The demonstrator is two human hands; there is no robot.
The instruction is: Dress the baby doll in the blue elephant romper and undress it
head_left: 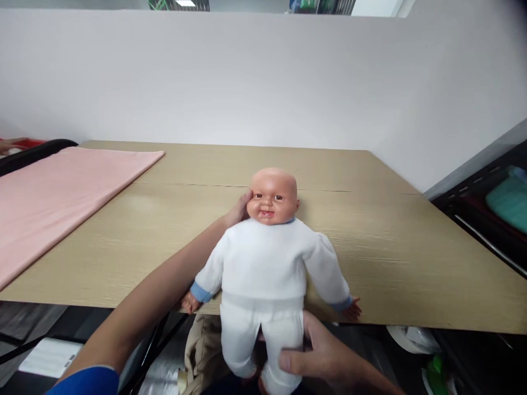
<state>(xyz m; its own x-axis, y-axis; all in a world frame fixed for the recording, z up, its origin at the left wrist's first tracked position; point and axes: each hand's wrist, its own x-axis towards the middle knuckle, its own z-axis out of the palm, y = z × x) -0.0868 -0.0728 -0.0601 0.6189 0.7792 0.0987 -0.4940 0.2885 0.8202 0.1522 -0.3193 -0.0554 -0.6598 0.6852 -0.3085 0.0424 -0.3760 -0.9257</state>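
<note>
A baby doll (263,260) in a white top and trousers with blue cuffs lies face up, its head toward the wall. Its upper body is over the wooden table, and its legs hang past the front edge. Behind the doll's head, on the left side, my left hand (242,208) supports it, most of the fingers hidden. My right hand (315,351) grips the doll's leg on the right, thumb across the front of the trouser leg and the other fingers behind it.
A pink cloth (74,192) covers the left part of the wooden table (395,236). Beyond it stands a white wall (255,82). A black container (486,219) with teal fabric is at the right. Below the front edge are a white box (49,356) and a green item (436,376).
</note>
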